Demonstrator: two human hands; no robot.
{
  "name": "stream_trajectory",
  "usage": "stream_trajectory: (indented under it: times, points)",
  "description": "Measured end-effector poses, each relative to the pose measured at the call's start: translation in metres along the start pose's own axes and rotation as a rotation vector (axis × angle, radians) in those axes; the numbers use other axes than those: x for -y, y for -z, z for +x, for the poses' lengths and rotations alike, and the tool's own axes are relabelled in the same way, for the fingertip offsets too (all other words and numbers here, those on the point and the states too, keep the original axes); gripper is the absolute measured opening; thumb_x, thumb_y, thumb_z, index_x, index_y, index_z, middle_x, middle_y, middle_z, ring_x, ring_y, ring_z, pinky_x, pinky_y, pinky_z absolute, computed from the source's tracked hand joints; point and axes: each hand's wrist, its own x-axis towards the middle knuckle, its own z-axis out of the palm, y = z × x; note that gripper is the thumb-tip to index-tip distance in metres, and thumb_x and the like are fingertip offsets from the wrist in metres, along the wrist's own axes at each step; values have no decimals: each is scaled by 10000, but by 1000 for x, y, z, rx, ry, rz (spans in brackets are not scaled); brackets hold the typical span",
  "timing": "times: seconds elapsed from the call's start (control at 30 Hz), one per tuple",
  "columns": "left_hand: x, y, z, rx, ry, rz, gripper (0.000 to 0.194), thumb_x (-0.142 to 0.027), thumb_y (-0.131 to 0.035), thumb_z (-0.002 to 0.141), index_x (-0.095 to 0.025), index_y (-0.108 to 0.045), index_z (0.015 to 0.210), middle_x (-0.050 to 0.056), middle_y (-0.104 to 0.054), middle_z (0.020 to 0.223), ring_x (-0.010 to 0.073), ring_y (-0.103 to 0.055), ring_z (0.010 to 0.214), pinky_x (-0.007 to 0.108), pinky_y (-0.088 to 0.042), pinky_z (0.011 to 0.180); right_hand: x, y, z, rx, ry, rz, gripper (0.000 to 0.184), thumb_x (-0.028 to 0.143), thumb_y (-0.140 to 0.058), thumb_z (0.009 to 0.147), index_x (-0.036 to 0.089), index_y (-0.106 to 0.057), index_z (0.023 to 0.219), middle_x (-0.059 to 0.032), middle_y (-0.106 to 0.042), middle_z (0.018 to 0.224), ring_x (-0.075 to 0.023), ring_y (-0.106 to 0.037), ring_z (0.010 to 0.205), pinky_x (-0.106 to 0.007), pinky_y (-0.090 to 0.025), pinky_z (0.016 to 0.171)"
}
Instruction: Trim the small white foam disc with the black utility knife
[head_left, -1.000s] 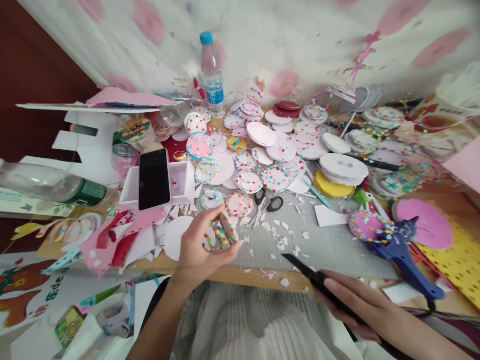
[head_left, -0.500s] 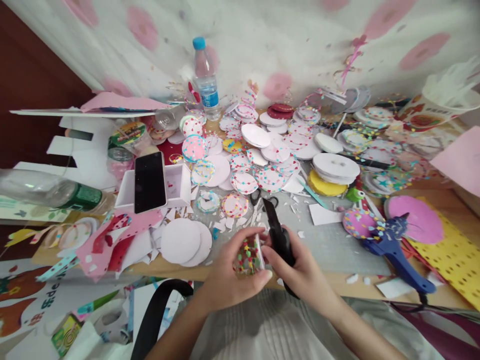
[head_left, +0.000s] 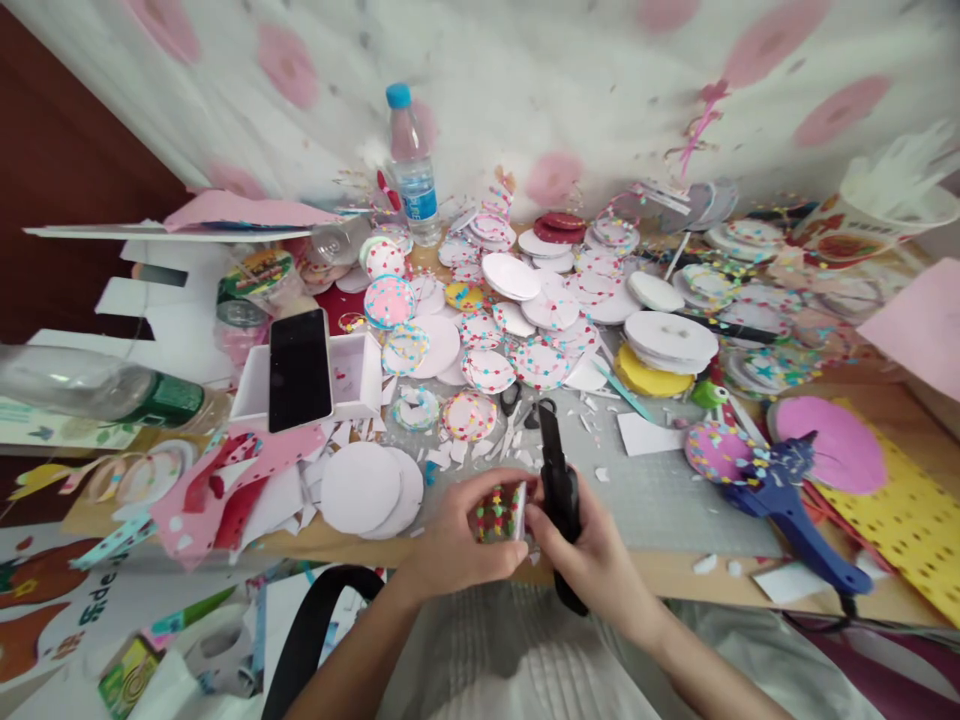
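At the table's near edge my left hand [head_left: 450,545] is closed on a small folded piece of white foam dotted with coloured confetti [head_left: 499,512]. Beside it my right hand [head_left: 592,560] grips black scissors [head_left: 559,480], whose blades point away from me, right next to the dotted piece. Both hands are close together, fingertips almost touching, above the grey cutting mat [head_left: 645,490].
White foam discs [head_left: 364,485] lie left of my hands; several decorated discs [head_left: 540,360] cover the middle. A phone [head_left: 300,368] rests on a white box, a blue glue gun [head_left: 787,495] at right, a water bottle [head_left: 411,165] at the back, small scissors [head_left: 525,400] on the mat.
A second ago my hands were apart, scissors low at right. They came together at the table edge; in the last half second they shifted slightly, the dotted piece staying held.
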Motion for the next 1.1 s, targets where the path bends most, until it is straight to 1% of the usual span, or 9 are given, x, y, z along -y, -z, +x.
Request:
stream_trajectory:
  times: [0.07,0.13,0.27,0.37,0.43,0.5,0.67,0.83,1.1]
  points:
    - [1,7,1,59,4,-36,569,-91,-569,595,-249,-681,1130,50,-732,1076,275,-698,967,367,-587,793,0,8,0,72,-46,-7,204,432,-499,951,230,-472,957,60,-471,692,-110,-448,547,-224,-415,518]
    - [0,16,2,101,14,-42,587,-80,-523,623,-252,-657,1168,54,-713,1121,283,-683,1015,380,-574,829,-1,20,-2,87,-34,-97,228,456,-494,949,228,-485,949,62,-458,664,-115,-437,553,-228,-401,519]
    - [-1,32,4,63,5,63,588,-66,-489,631,-260,-638,1166,63,-685,1130,291,-647,1046,402,-521,897,-3,49,-7,19,-29,-289,260,474,-475,952,225,-495,878,59,-442,634,-122,-432,563,-230,-379,515]
    - [1,30,10,49,-11,-128,453,-119,-496,619,-223,-653,1032,68,-676,1011,260,-638,931,377,-501,828,-5,61,-13,0,-100,-265,286,504,-439,963,225,-492,934,68,-433,613,-120,-415,525,-231,-359,482]
    - [2,21,16,34,4,-400,336,-172,-512,592,-191,-632,906,66,-645,841,222,-604,761,340,-473,688,-5,61,-17,-28,-133,-206,291,513,-440,963,226,-484,985,75,-417,608,-118,-397,518,-231,-344,478]
    - [1,10,22,37,72,-672,253,-224,-523,565,-174,-585,805,54,-568,709,185,-526,625,305,-399,581,-4,56,-20,-60,-150,-134,293,517,-463,954,229,-477,1007,80,-400,605,-114,-379,513,-230,-319,470]
    - [-3,-10,29,47,256,-1092,194,-227,-526,517,-167,-495,699,14,-387,669,139,-401,591,261,-301,559,-1,42,-19,-86,-171,47,275,501,-503,942,236,-464,1004,93,-387,587,-94,-343,475,-228,-272,457]
    - [-1,-12,28,29,323,-1247,194,-208,-527,488,-170,-457,665,-10,-293,662,121,-310,575,237,-250,544,-2,35,-15,-90,-173,177,239,467,-523,941,238,-457,957,96,-388,593,-73,-316,457,-215,-255,438]
    - [-1,-13,25,161,300,-1246,214,-186,-514,472,-165,-427,666,-23,-261,632,108,-235,550,233,-168,502,0,23,-14,-108,-246,328,284,480,-601,889,239,-460,942,92,-425,606,-52,-304,427,-197,-221,403]
